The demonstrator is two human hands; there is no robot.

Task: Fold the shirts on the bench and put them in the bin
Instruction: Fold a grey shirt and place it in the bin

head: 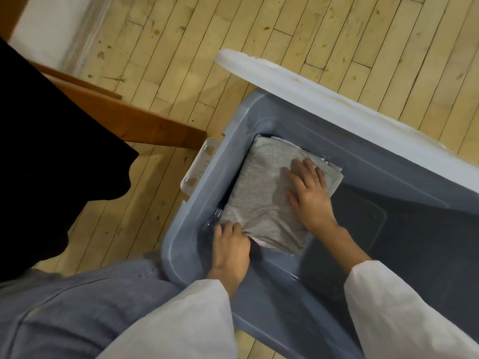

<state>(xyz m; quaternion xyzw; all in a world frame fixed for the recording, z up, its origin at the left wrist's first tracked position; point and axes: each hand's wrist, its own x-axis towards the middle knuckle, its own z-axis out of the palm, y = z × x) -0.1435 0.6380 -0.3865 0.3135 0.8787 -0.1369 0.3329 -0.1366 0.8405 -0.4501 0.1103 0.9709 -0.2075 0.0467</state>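
Head cam: I see the grey shirt point(267, 187) folded and lying inside the bin point(223, 177) at its left end, on a white layer point(333, 166) whose edges peek out. Right hand point(308, 193) is flat on the shirt, fingers spread, pressing down. Left hand point(230, 244) is at the shirt's near edge, fingers curled onto the fabric. Hands are apart. White lid point(337, 99) sits along the bin's far rim. Black garment point(51, 151) lies on the wooden surface point(145, 125), left of the bin. Bin stands on the wood floor point(233, 35).

Plank floor point(181, 60) bears the blue bin point(204, 203).
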